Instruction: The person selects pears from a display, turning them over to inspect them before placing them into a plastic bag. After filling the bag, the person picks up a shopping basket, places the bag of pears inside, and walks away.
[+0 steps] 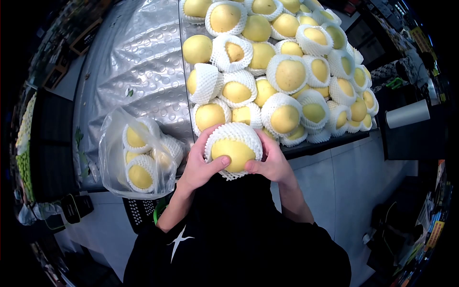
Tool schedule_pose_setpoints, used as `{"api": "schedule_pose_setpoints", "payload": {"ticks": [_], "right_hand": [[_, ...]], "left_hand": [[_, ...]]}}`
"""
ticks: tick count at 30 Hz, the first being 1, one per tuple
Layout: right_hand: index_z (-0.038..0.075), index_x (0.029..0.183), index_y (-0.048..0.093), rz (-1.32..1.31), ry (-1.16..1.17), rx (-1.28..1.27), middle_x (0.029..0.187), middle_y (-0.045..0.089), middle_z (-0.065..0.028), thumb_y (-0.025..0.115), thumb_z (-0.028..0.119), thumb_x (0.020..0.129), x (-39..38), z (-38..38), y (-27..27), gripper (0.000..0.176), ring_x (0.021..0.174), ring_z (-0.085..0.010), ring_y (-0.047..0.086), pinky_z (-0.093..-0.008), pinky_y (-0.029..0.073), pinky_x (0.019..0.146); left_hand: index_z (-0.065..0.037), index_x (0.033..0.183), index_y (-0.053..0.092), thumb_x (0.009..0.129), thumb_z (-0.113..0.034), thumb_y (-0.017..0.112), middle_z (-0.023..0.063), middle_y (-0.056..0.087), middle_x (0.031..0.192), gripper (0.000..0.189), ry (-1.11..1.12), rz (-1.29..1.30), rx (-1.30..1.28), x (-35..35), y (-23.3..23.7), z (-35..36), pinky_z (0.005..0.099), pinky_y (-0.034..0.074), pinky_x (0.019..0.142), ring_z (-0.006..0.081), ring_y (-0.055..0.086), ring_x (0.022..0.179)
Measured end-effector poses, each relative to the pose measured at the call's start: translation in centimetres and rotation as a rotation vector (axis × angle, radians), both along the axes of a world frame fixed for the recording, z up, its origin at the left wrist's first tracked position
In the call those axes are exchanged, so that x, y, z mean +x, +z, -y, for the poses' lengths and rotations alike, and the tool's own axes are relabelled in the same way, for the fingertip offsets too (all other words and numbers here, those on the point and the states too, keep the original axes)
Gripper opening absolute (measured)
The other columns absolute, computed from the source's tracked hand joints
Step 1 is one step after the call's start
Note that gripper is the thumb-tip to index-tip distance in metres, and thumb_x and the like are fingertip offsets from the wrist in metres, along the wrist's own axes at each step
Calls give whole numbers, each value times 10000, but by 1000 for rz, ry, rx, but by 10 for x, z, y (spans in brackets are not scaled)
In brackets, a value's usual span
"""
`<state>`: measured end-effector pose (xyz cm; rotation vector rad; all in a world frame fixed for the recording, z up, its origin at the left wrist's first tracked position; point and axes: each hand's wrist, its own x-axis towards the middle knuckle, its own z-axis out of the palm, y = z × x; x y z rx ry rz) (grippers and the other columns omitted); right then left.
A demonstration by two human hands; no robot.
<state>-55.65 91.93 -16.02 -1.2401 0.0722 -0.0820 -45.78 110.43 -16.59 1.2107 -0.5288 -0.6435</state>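
Between my two hands is a round yellow fruit [234, 151] in a white foam net, held just in front of my chest. My left hand [200, 161] wraps its left side, thumb pressed on the bare skin. From the other side my right hand [274, 161] grips it, with its thumb low on the front. Right beyond my fingers rises a heap of similar yellow fruits [289, 75], most of them in foam nets. To my left stands a clear plastic bag [109, 158] with several netted fruits inside.
A silver, dimpled display surface [138, 57] stretches left of the heap, with small green leaf bits on it. A black perforated basket [136, 213] sits below the bag. On the right, a roll of clear bags [408, 115] is mounted on a dark stand.
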Motion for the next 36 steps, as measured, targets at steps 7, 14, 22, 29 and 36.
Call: {"api": "schedule_pose_setpoints", "payload": {"ticks": [7,14,22,29,36], "right_hand": [[-7,1468,361,-177,34,5,1098,669,-105,694,174,916,-8,7,20,670,838,-108,623,-240,520,663],[-1,1471,364,-180,25,-7,1103,664,-104,684,198,926,-9,9,17,663,854,-109,626,-241,524,679],[-10,1490,324,-134,-4,-25,1181,633,-108,702,186,917,-7,7,11,714,948,-131,621,-256,521,737],[55,1527,278,-102,107,-264,1376,521,-131,820,125,783,-12,9,27,924,1112,-183,588,-282,519,813],[61,1473,389,287,-126,-1039,1556,320,-179,852,100,678,-7,-3,33,921,1371,-338,409,-430,362,1111]], "left_hand": [[32,1423,391,852,-502,700,155,546,1353,840,-52,-442,-94,-3,-5,-2,370,417,1056,242,542,1243],[34,1434,369,850,-493,708,154,536,1367,857,-40,-454,-99,-3,-7,1,372,420,1058,239,545,1241],[15,1448,362,860,-370,730,136,538,1370,793,-39,-447,-101,-1,-11,1,369,418,1063,231,543,1241],[4,1459,365,893,-407,683,127,541,1368,768,32,-427,-111,-1,-13,1,370,420,1059,231,542,1242],[-43,1494,340,903,-599,587,113,548,1331,847,-120,-567,12,-4,-4,-9,364,496,959,203,570,1159]]}}
